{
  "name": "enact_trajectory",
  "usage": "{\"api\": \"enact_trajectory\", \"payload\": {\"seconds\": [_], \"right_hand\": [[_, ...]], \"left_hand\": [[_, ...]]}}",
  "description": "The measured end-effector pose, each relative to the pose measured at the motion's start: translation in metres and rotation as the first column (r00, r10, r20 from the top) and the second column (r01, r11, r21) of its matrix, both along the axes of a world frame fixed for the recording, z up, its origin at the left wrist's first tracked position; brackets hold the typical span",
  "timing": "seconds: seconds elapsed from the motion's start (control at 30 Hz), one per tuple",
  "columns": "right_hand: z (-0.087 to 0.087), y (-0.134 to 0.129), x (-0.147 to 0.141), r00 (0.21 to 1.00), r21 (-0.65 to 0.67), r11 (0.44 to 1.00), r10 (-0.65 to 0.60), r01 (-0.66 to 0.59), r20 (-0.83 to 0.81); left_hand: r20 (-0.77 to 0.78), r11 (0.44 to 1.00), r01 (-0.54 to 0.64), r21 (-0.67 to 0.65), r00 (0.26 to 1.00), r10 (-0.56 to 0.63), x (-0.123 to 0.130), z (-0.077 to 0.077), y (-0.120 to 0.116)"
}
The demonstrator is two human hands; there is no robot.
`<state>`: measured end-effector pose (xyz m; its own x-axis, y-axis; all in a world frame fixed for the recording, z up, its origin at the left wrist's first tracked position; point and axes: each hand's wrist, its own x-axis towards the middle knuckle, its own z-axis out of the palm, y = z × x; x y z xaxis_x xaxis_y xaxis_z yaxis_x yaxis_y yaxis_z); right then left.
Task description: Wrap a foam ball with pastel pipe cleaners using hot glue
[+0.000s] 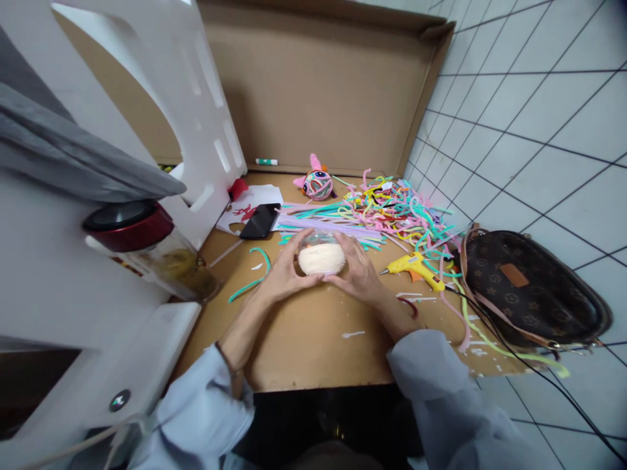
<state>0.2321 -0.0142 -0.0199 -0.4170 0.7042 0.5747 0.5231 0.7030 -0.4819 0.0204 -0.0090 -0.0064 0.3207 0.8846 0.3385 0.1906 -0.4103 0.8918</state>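
Note:
Between my two hands sits a round clear ball [322,256], its lower part covered with cream-white ribbed material and its top see-through. My left hand [289,269] wraps its left side, with the thumb along the front. On the other side, my right hand [358,269] grips it the same way, and the two thumbs almost meet at the bottom. Just behind the ball lie straight pipe cleaners [337,226] in lilac, teal and pink. A yellow glue gun [416,268] rests to the right of my right hand.
Tangled coloured pipe cleaners [392,207] fill the back right. A pink-eared decorated ball [318,185], a black phone [260,221] and a marker [266,161] lie behind. A lidded bottle [151,248] stands left; a brown bag [533,287] and glue-gun cord are at right.

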Motion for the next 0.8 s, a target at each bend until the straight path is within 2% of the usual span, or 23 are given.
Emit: {"api": "enact_trajectory", "payload": {"seconds": [0.2, 0.3, 0.43, 0.57, 0.8], "right_hand": [[-0.001, 0.001, 0.0, 0.999, -0.007, 1.0, 0.012, -0.012, -0.03], [-0.003, 0.002, 0.0, 0.998, -0.041, 0.999, -0.006, 0.003, -0.065], [-0.008, 0.007, 0.0, 0.984, -0.146, 0.989, -0.04, 0.015, -0.173], [-0.009, 0.013, 0.001, 0.946, -0.28, 0.957, -0.025, -0.07, -0.322], [-0.011, 0.02, 0.002, 0.906, -0.371, 0.921, -0.051, -0.121, -0.421]], "left_hand": [[-0.054, 0.999, 0.012, 0.036, 0.999, -0.01, 0.0, -0.011, 0.006], [-0.077, 1.0, 0.016, 0.022, 0.997, -0.014, 0.001, -0.011, 0.006], [-0.101, 0.998, 0.04, -0.044, 0.994, -0.044, 0.0, -0.004, 0.003], [-0.137, 0.997, 0.064, -0.05, 0.988, -0.071, -0.001, -0.003, 0.006], [-0.162, 0.998, 0.021, 0.055, 0.987, -0.012, 0.005, -0.022, 0.02]]}}
